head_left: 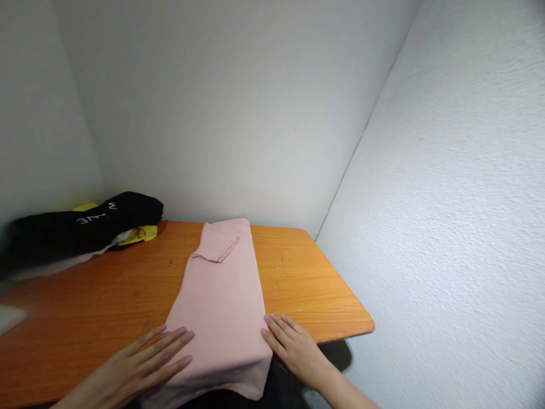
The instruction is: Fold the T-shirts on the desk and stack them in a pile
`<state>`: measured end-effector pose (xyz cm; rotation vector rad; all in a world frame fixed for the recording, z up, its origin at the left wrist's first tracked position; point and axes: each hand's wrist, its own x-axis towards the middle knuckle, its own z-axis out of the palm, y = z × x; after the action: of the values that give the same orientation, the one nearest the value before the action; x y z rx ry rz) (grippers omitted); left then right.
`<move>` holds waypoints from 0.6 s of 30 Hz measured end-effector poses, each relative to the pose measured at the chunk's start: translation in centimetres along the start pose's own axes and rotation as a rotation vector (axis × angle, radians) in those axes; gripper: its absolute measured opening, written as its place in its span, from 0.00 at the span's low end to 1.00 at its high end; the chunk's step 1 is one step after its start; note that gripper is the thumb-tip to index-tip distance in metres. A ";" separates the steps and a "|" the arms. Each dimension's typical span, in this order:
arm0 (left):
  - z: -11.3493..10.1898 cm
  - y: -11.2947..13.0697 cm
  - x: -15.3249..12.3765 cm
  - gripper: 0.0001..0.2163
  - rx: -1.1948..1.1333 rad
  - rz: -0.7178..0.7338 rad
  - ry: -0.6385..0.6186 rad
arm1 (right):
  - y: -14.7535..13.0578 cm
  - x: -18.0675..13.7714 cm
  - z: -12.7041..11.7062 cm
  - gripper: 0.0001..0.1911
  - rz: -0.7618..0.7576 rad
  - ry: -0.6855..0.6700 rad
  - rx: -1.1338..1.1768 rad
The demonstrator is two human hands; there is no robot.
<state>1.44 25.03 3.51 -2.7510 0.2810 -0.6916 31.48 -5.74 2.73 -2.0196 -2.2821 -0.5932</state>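
A pale pink garment (221,295) lies on the table as a long, narrow strip, reaching from near the back wall to the near edge, where its lower end hangs over. Toward the far end, a short sleeve (217,250) lies flat across it, its hem slanting over the cloth.

The left hand (147,363) is open, fingers extended and slightly spread, its fingertips over the garment's left edge; whether they press on the cloth is hard to tell. The right hand (293,346) is also open, its fingers straight and fairly close together, the tips at the garment's right edge. Neither hand grips anything.

The wood-grained table (298,284) also bears a heap at its far left: a black cloth (93,221) with white lettering lies on top, with yellow cloth (147,233) and white cloth (80,259) showing beneath. A whitish object (9,318), too blurred to identify, sits at the left border. Plain pale walls (221,113) stand behind and beside the table.
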 end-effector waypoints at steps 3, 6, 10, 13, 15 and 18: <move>1.9 1.1 -0.8 0.24 0.125 -0.037 0.088 | -0.4 1.0 1.4 0.29 0.015 0.080 -0.099; 2.0 2.1 -0.9 0.22 0.132 -0.116 0.100 | -0.7 2.0 1.7 0.25 -0.008 0.143 -0.145; 1.9 2.7 -0.9 0.21 0.135 -0.129 0.126 | -1.1 2.6 1.7 0.24 -0.056 0.184 -0.144; 2.3 2.5 -1.1 0.21 0.147 -0.112 0.134 | -1.6 2.8 1.7 0.24 -0.099 0.182 -0.141; 2.5 2.3 -1.3 0.20 0.148 -0.097 0.132 | -1.9 2.9 1.6 0.26 -0.112 0.171 -0.126; 1.9 2.0 -1.4 0.21 0.147 -0.049 0.139 | -2.2 3.0 1.1 0.26 -0.131 0.156 -0.084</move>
<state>0.86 23.99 0.69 -2.5830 0.1848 -0.8811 29.13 -2.67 1.95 -1.7947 -2.3458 -0.8374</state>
